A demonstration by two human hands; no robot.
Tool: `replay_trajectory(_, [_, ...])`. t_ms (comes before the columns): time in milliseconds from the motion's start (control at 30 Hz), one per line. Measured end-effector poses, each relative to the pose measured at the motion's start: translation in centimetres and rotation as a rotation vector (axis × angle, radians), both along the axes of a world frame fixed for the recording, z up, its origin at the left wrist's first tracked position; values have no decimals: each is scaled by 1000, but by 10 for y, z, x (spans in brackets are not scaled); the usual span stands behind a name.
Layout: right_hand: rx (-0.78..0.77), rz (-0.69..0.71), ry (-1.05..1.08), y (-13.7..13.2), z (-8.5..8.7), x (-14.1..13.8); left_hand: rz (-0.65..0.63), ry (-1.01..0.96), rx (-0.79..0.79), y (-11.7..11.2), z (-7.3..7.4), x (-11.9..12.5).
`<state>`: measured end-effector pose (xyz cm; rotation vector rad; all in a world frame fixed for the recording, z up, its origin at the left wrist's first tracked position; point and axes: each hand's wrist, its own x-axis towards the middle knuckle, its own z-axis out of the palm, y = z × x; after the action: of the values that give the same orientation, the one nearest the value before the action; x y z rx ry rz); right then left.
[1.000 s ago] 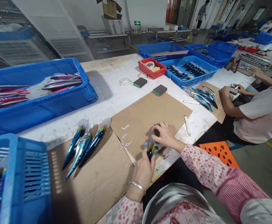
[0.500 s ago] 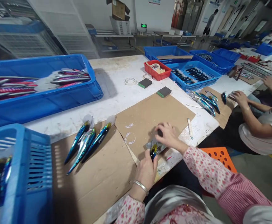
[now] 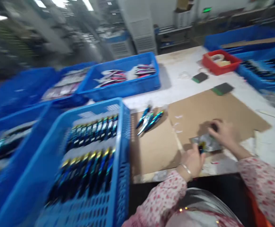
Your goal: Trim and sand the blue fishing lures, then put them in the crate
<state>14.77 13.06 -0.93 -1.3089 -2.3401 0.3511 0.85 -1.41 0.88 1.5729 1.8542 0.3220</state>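
at the front edge of the surface (image 3: 175, 90), the left hand (image 3: 194, 159) pinches a shiny lure (image 3: 201, 147) and the right hand (image 3: 223, 134) grips a dark block (image 3: 214, 127).

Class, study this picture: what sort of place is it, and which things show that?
Probably a factory workbench for finishing fishing lures. Blue slatted plastic crates hold rows of glossy blue-green lure bodies; loose ones lie on brown cardboard sheets on the long white table; the left hand grips a dark-tipped lure.

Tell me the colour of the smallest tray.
The smallest tray is red, seen in the head view.
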Motion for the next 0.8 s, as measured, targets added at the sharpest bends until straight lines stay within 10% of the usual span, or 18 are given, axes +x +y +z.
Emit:
replay_trajectory(267, [49,184,20,34,-42,17,12,-35,24,5,-7,1])
replay_trajectory(567, [-74,145,-90,-2,10,-17,71,-47,13,5,-7,-6])
replay_trajectory(667, [-88,-69,-146,0,17,-26,49,0,14,9,-10,-12])
replay_trajectory(800, [-111,8,-141,-4,19,-28,6,5,22,9,-11,-16])
